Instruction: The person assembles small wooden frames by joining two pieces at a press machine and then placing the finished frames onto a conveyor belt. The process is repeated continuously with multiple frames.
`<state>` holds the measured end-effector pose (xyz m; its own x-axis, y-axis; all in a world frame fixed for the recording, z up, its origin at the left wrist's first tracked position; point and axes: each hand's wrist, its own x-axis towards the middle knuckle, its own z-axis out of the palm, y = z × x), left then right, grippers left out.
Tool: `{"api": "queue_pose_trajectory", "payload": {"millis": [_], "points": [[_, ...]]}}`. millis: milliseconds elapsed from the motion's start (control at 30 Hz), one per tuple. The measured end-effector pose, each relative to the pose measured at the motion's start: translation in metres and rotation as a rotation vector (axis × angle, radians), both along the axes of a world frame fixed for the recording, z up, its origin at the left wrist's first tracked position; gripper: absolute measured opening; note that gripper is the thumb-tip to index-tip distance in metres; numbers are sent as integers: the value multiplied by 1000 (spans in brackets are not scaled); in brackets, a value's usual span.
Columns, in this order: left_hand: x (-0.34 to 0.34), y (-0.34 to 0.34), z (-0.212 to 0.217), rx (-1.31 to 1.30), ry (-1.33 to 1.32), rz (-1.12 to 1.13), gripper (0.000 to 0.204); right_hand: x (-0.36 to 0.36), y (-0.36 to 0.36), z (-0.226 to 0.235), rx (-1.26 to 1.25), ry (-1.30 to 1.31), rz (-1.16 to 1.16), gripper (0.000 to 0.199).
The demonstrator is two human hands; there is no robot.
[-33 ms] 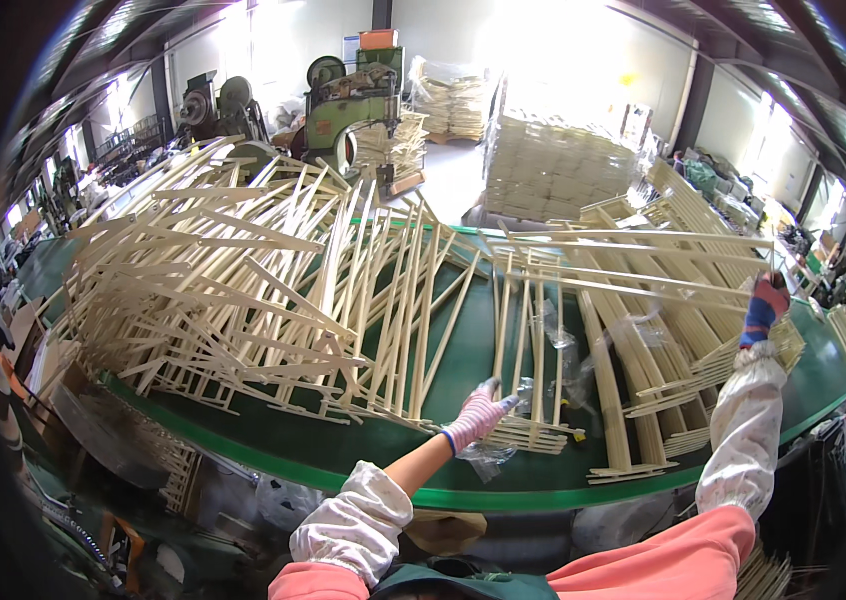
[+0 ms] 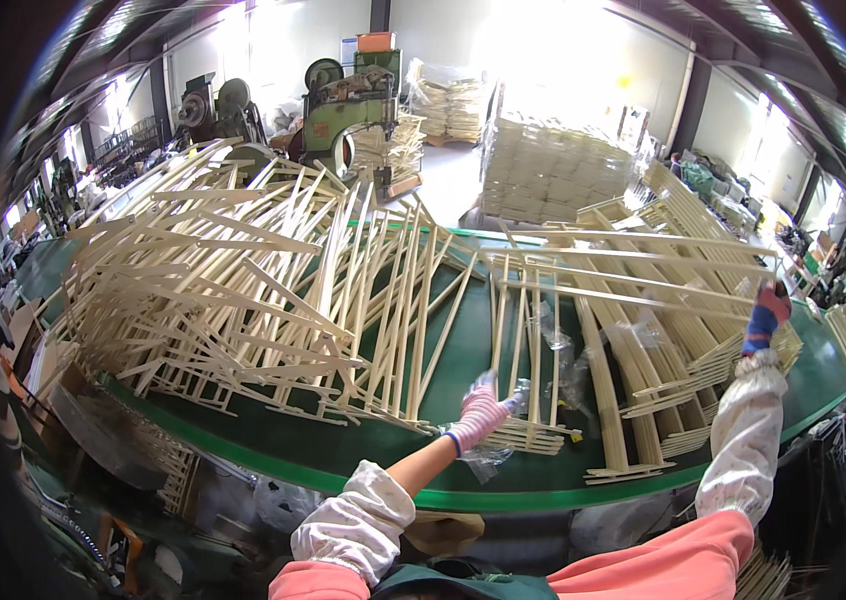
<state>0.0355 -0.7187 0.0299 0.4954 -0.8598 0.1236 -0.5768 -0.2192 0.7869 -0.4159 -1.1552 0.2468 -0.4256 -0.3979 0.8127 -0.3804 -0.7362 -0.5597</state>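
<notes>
Green and broad, the bench (image 2: 363,445) carries heaps of pale wooden slats. At its near edge the left hand (image 2: 483,412), in a pink glove, lies on a clear plastic bag (image 2: 491,458) beside a slatted wooden frame (image 2: 528,330); whether it grips, I cannot tell. Far right, the right hand (image 2: 771,303) is closed on a long slat (image 2: 633,270) atop stacked frames (image 2: 663,400). Behind stand green machines (image 2: 348,105) and bundled stock (image 2: 553,170).

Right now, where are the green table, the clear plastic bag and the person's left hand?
green table (image 2: 363,462), head view, bare front edge.
clear plastic bag (image 2: 488,457), head view, crumpled lower part.
left hand (image 2: 483,412), head view, back of the pink glove.
</notes>
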Motion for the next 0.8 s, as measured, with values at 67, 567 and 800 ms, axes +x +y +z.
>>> {"api": "queue_pose_trajectory", "payload": {"millis": [67,567,800], "points": [[-19,-2,42,-144,-376,121,95,-76,-15,-12,84,-140,324,6],[-112,153,187,-423,-728,218,86,11,108,146,-15,608,267,29],[-85,286,95,-351,-318,422,56,238,360,163,-341,1105,906,33]]}}
